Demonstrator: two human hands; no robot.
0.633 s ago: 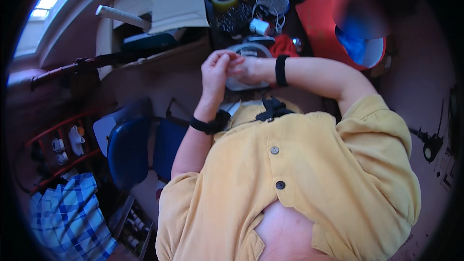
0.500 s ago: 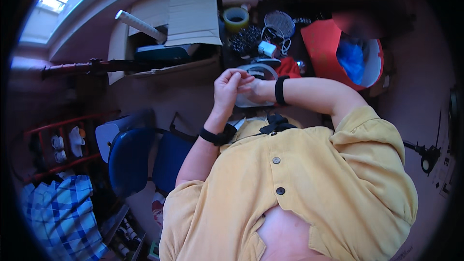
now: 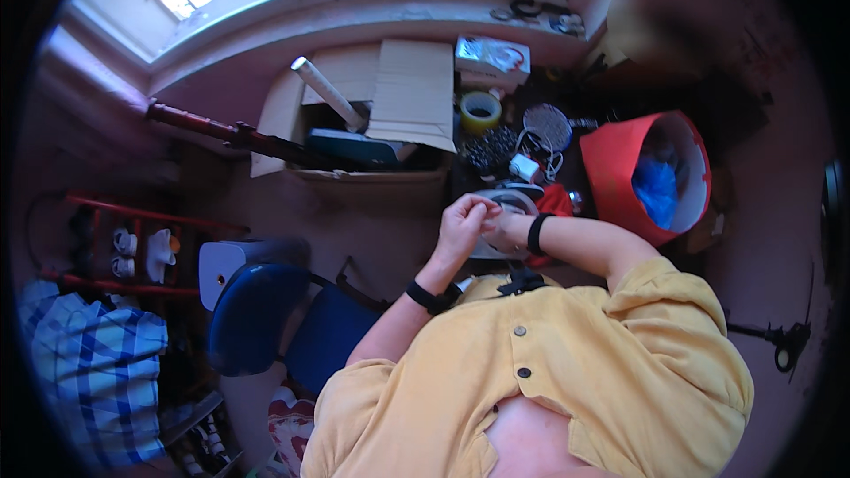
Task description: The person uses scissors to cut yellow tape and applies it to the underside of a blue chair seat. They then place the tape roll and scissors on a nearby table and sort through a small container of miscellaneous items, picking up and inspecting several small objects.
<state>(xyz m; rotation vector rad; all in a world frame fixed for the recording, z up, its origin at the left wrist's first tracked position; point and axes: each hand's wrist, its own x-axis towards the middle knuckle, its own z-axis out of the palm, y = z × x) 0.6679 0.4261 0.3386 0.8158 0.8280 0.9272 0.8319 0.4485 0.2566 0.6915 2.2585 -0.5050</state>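
My left hand (image 3: pixel 462 225) and my right hand (image 3: pixel 508 228) meet in front of my body. The left hand's fingers are curled and pinched together; whatever they hold, if anything, is too small to make out. Most of the right hand's fingers are hidden behind the left hand. A black band circles each wrist. Just beyond and below the hands is a whitish, see-through plastic container (image 3: pixel 529 201) with a rounded rim, partly covered by them. A red cloth (image 3: pixel 558 202) lies to its right, and a white charger (image 3: pixel 524 167) with a cable sits behind it.
An open cardboard box (image 3: pixel 412 93) stands far left, with a white tube (image 3: pixel 328 93) sticking out. A tape roll (image 3: pixel 480 112), a white box (image 3: pixel 492 57) and a red bag (image 3: pixel 620 168) with blue plastic inside are at the back. A blue chair (image 3: pixel 257 319) stands left.
The view has tilted up, so more of the window shows and the scene sits lower and further right. My hands stay close together in much the same pose.
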